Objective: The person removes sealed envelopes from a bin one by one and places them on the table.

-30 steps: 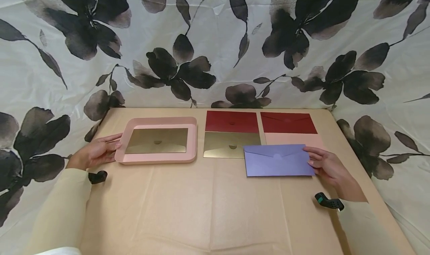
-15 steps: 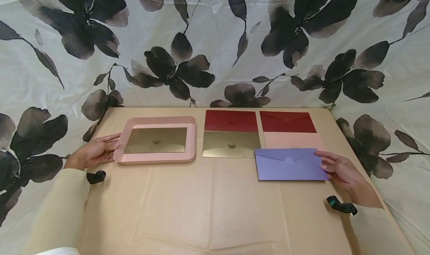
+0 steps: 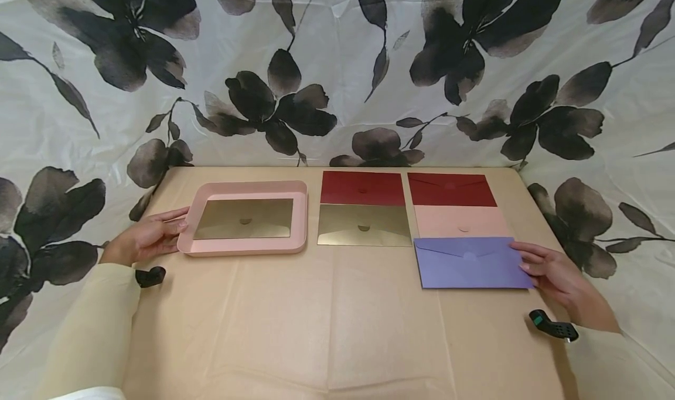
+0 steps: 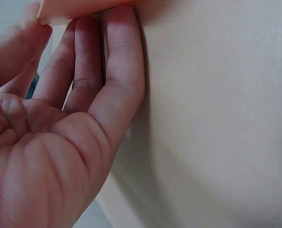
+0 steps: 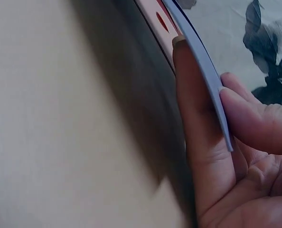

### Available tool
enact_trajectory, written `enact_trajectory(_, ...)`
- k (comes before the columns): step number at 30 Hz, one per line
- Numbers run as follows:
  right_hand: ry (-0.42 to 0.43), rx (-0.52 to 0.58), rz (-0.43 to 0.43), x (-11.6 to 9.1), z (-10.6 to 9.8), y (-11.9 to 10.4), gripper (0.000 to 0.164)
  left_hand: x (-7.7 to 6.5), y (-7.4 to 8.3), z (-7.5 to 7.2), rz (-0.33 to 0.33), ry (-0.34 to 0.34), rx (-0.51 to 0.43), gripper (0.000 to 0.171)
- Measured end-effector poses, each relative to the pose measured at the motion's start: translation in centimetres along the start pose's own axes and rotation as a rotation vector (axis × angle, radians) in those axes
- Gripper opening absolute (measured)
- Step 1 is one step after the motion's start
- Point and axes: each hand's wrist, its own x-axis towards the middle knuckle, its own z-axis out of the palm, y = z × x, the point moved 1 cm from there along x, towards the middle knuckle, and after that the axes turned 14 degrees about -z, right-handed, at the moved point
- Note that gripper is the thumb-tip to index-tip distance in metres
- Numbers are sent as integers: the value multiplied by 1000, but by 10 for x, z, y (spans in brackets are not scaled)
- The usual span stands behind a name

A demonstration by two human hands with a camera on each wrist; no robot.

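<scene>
A purple envelope (image 3: 471,264) is pinched at its right end by my right hand (image 3: 566,283). In the right wrist view, the thumb lies on one face of this envelope (image 5: 205,66) and a finger on the other. It overlaps the near edge of a pink envelope (image 3: 456,217). At the left, my left hand (image 3: 147,239) holds the left edge of a pink tray (image 3: 242,248). The left wrist view has the thumb at the rim of the tray (image 4: 79,10) and fingertips beneath it. Inside the tray lies a gold envelope (image 3: 242,218).
Beside the tray, a second gold envelope (image 3: 364,224) lies below a red envelope (image 3: 361,187). Another red envelope (image 3: 451,189) lies behind the pink one. The tan-covered table (image 3: 316,330) ends at a floral cloth (image 3: 337,66).
My right hand has carried the purple envelope to the right and nearer to me, uncovering more of the gold and pink envelopes. The left hand and tray stay in place.
</scene>
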Motion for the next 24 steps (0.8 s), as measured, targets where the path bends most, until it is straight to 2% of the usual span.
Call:
enact_trajectory(6, -7, 43, 17, -6, -10, 2, 53, 1, 1, -1, -7, 7, 10, 83)
enact_trajectory(14, 1, 89, 11, -13, -13, -1, 53, 2, 3, -1, -14, 21, 27, 83)
enact_trajectory(24, 0, 78, 19, -14, -15, 1, 55, 3, 5, -1, -19, 26, 36, 83)
